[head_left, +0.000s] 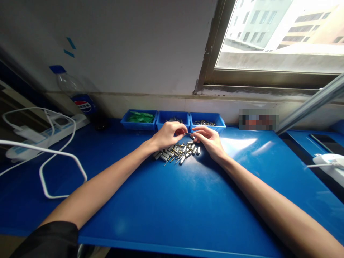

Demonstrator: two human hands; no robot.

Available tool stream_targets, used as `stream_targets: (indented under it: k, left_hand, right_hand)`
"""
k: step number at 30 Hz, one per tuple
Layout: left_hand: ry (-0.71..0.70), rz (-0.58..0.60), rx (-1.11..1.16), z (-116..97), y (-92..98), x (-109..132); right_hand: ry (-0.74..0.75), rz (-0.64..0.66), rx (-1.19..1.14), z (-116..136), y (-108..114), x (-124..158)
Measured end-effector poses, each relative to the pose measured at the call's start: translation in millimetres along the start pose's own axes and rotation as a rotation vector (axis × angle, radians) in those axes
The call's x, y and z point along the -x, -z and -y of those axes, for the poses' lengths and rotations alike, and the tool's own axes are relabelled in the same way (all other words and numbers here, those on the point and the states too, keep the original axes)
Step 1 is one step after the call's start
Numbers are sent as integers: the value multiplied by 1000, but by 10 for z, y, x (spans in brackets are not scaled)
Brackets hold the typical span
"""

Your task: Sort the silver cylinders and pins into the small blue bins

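Note:
My left hand (172, 135) is closed in a pinch above the left side of a pile of small metal parts (178, 152). A thin metal pin (188, 134) spans the short gap between the fingertips of both hands. From the other side, my right hand (209, 140) pinches at the pin's right end; its exact grip is too small to see clearly. A small dark piece (192, 137) shows just below the right fingertips. Silver blocks and thin silver and brass-coloured pins lie mixed in the pile, partly hidden by the left hand.
Behind the hands stand a blue bin with green bags (139, 117), a bin of grey parts (173, 118) and a bin of thin pins (205, 122). Left are a cola bottle (84, 104), white cables (63, 152) and a power strip (25, 148). A phone (328, 143) lies right.

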State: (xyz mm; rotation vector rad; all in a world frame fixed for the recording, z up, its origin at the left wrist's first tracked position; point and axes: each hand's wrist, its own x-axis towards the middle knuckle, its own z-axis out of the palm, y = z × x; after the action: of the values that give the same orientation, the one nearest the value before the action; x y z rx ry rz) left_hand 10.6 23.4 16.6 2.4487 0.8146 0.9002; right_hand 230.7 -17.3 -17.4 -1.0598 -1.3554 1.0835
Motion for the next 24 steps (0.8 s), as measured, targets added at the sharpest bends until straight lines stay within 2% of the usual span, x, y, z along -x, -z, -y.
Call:
stream_targets:
  k: [4,7,12,15,17,19,22,24]
  left_hand:
    - [38,-100,204,-64,-3,-6]
    - [48,-120,264,-87,-26,-3]
    - [73,-105,245,-87,-80,-3]
    - [89,-94,142,-76,-75,-4]
    - [80,-58,67,-67,-51,-3]
    - [33,34,30,-56,-24,-2]
    - [-76,194,31,-34,-17,3]
    - [-120,243,35,-22,-40,11]
  right_hand:
    - [-36,75,-23,66,-4,31]
    - [-42,75,-17,77,24,32]
    - [-45,89,-46,13,74,-2]
    - [-5,32,-45,-34,75,-19]
    - [44,-64,-21,-48,72,-24]
    - [101,-140,3,-47,73,-25]
    - [141,-163,26,-39,85,-22]
    - [121,-173,22,-40,93,-20]
